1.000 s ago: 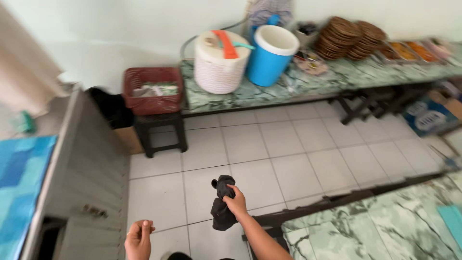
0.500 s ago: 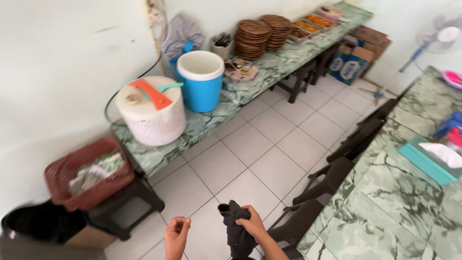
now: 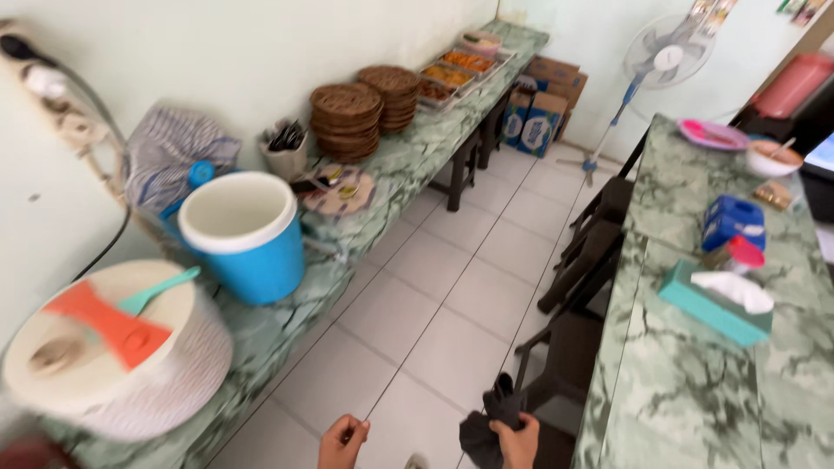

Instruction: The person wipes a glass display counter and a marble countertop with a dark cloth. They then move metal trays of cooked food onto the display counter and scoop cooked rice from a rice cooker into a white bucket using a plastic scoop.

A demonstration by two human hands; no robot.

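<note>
Dark cloth (image 3: 486, 426), crumpled and limp, hangs bunched in the right hand (image 3: 519, 439) at the frame's bottom centre; the left hand (image 3: 341, 441) beside it is loosely curled, pinching nothing visible. Dark chairs (image 3: 578, 287) crowd the right, against a green marble table (image 3: 695, 382).

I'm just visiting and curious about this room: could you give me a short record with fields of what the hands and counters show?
Left hand: left hand, fingers pinched, nothing clearly held
Right hand: right hand gripping a dark crumpled cloth
Left counter: green marbled counter with a blue bucket with white rim, a white lidded basket, stacked brown woven plates
Right counter: teal tissue box
Floor: white tiled floor
</note>
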